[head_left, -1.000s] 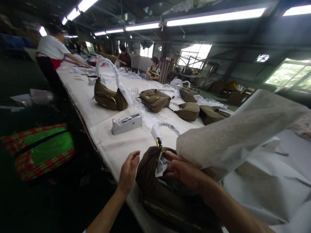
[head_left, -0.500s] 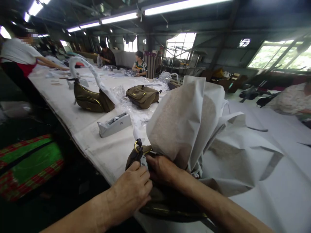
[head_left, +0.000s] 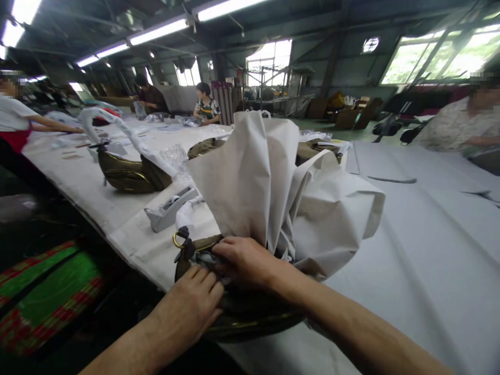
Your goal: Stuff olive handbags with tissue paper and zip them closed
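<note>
Close in front of me is an olive-brown shoulder bag [head_left: 255, 328] with yellow zips and a gold ring at one end, its mouth open. Large crumpled sheets of whitish paper [head_left: 242, 177] stick up out of it. My left hand [head_left: 195, 299] is closed on the bag's near edge beside the ringed end. Across the opening lies my right hand [head_left: 252, 263], its fingers bent down into the bag's mouth; what they hold is hidden.
Ahead on the white-covered table [head_left: 128, 224] are a grey tape dispenser [head_left: 170, 208], a bag with a wrapped strap [head_left: 130, 169] and another brown bag [head_left: 205, 147]. A green-and-red checked sack [head_left: 47, 291] is below at left. Several people work around the table.
The view has turned a little to the right, so the scene sits further left. The paper has shifted and hides more of the brown bag behind. Both hands stay at the bag's opening.
</note>
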Demonstrator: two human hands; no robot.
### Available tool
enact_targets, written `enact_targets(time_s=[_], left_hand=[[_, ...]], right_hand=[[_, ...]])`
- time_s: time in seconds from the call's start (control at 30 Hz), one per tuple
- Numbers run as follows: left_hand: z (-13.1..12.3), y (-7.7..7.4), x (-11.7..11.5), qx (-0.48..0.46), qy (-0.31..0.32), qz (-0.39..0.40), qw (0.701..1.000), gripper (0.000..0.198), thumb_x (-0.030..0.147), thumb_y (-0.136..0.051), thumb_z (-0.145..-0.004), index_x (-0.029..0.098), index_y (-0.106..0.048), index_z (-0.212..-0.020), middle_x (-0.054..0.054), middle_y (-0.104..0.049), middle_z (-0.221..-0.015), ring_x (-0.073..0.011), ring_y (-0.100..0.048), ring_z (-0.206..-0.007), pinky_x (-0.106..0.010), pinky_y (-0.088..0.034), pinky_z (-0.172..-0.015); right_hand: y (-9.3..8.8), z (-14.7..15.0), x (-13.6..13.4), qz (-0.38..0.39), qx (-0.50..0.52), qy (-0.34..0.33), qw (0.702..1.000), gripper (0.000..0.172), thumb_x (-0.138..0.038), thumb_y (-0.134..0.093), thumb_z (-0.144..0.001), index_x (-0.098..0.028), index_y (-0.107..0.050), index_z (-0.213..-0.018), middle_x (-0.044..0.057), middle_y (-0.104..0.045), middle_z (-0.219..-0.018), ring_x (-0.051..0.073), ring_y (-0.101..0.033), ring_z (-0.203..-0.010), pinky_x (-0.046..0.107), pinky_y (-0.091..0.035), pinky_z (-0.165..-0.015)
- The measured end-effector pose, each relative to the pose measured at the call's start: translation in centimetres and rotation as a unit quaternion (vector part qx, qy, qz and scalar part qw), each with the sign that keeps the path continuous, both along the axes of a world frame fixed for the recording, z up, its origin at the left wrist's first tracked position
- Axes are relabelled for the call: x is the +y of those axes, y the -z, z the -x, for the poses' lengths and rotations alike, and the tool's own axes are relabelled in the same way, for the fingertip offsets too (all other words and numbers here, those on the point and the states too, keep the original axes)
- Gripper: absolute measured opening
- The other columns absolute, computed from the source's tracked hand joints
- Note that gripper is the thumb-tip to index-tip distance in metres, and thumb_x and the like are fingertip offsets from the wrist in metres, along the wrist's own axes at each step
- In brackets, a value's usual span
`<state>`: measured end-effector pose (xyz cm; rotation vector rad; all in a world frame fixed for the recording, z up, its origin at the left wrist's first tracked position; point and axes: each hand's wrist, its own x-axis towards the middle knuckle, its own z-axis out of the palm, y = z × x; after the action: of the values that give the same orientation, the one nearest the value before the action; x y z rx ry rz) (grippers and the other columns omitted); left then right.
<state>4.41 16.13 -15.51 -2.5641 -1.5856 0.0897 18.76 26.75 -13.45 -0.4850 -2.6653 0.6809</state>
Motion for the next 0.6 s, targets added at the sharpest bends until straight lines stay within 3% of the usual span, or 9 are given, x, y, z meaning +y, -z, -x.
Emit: enact_targets(time_s=[0.03, 0.1, 0.17, 0.23, 0.37, 0.43, 0.53, 0.6], left_hand=[[0.0, 0.2, 0.1, 0.026, -0.003, 0.021, 0.999, 0.012, 0.02, -0.054, -0.078, 0.014, -0.062, -0.085, -0.011, -0.063, -0.083, -0.0289, -0.057, -0.083, -0.049, -0.041, -0.083], [0.0, 0.5, 0.6, 0.052, -0.01, 0.078, 0.996, 0.016, 0.019, -0.049, -0.082, 0.013, -0.063, -0.086, -0.012, -0.065, -0.078, -0.0296, -0.061, -0.078, -0.049, -0.043, -0.081], [0.1, 0.1, 1.5, 0.034, -0.031, 0.151, 0.987, 0.02, 0.022, -0.044, -0.085, 0.015, -0.062, -0.086, -0.012, -0.066, -0.076, -0.0293, -0.063, -0.073, -0.042, -0.046, -0.069], [0.1, -1.0, 2.4, 0.002, -0.053, 0.195, 0.979, 0.021, 0.028, -0.044, -0.086, 0.016, -0.061, -0.089, -0.012, -0.066, -0.076, -0.0293, -0.064, -0.071, -0.035, -0.045, -0.061], [-0.9, -3.7, 3.3, -0.094, -0.052, 0.207, 0.972, 0.022, 0.038, -0.047, -0.084, 0.02, -0.057, -0.09, -0.007, -0.065, -0.081, -0.025, -0.062, -0.075, -0.031, -0.043, -0.064], [-1.6, -4.1, 3.8, -0.153, -0.101, 0.171, 0.968, 0.029, 0.045, -0.042, -0.086, 0.019, -0.056, -0.087, -0.007, -0.064, -0.085, -0.0245, -0.061, -0.079, -0.033, -0.043, -0.069], [-2.1, -3.1, 5.3, -0.194, -0.243, 0.122, 0.943, 0.048, 0.059, -0.044, -0.08, 0.015, -0.058, -0.091, -0.014, -0.065, -0.089, -0.0319, -0.061, -0.085, -0.041, -0.044, -0.076], [-2.3, -1.9, 6.9, -0.276, -0.305, 0.122, 0.903, 0.062, 0.067, -0.053, -0.07, 0.013, -0.059, -0.099, -0.018, -0.066, -0.096, -0.036, -0.061, -0.092, -0.045, -0.044, -0.081]], right_hand=[[-0.6, -2.0, -0.7, -0.013, 0.02, 0.016, 1.0, 0.011, -0.023, -0.049, -0.087, -0.017, -0.057, -0.083, 0.004, -0.062, -0.084, 0.013, -0.055, -0.071, 0.022, -0.039, -0.062], [-0.7, -6.1, -2.2, -0.019, -0.047, -0.007, 0.999, 0.022, -0.03, -0.044, -0.091, -0.018, -0.056, -0.078, 0.002, -0.061, -0.074, 0.012, -0.053, -0.061, 0.023, -0.037, -0.056], [0.4, -9.5, -3.2, -0.044, -0.146, 0.027, 0.988, 0.02, -0.029, -0.049, -0.088, -0.018, -0.057, -0.073, 0.002, -0.062, -0.071, 0.014, -0.054, -0.059, 0.026, -0.037, -0.055], [2.0, -11.9, -3.5, -0.073, -0.196, 0.092, 0.974, 0.014, -0.024, -0.052, -0.087, -0.017, -0.059, -0.076, 0.005, -0.064, -0.079, 0.019, -0.058, -0.07, 0.029, -0.04, -0.062], [3.8, -13.6, -2.8, -0.12, -0.201, 0.204, 0.951, 0.01, -0.022, -0.053, -0.086, -0.018, -0.062, -0.085, 0.007, -0.063, -0.087, 0.024, -0.058, -0.082, 0.034, -0.043, -0.069], [3.9, -13.7, -2.2, -0.158, -0.176, 0.232, 0.944, 0.011, -0.021, -0.051, -0.087, -0.019, -0.062, -0.087, 0.008, -0.063, -0.092, 0.025, -0.057, -0.088, 0.036, -0.044, -0.073], [3.9, -13.8, -0.8, -0.201, -0.127, 0.293, 0.926, 0.016, -0.024, -0.051, -0.088, -0.015, -0.062, -0.094, 0.015, -0.061, -0.107, 0.031, -0.049, -0.109, 0.044, -0.038, -0.09], [4.1, -13.9, 0.6, -0.158, -0.116, 0.351, 0.916, 0.033, -0.038, -0.054, -0.086, -0.01, -0.061, -0.1, 0.019, -0.061, -0.103, 0.034, -0.05, -0.107, 0.047, -0.038, -0.09]])
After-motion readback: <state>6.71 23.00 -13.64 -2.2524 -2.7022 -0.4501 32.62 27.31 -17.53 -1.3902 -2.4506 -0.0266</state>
